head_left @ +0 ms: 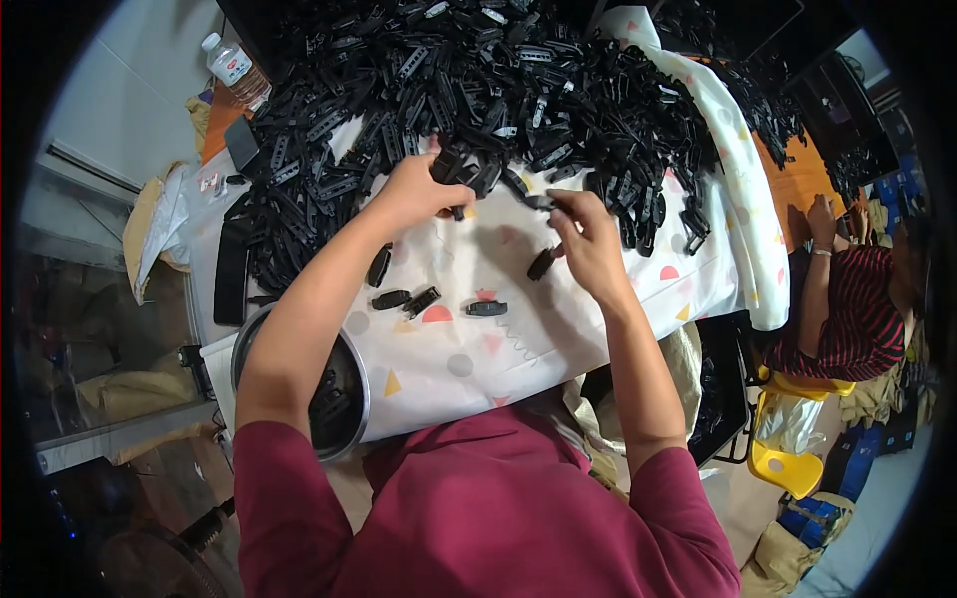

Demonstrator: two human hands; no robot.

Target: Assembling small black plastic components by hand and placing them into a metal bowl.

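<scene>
Black parts (538, 201) in both hands (593, 239)

Maroon top (478, 508) with short sleeves (284, 488) in matching maroon, forearms (334, 274) bare.

A white tablecloth (543, 374) with printed coloured shapes covers the working place; near its far left corner there is a plastic bottle (239, 68) with white cap, and nearer on the same side lies a flat black device (230, 284), similar to a phone. On the right, a person (847, 304) in a striped top is near a yellow stool (786, 470), on which a transparent plastic bag (795, 424) lies.
</scene>
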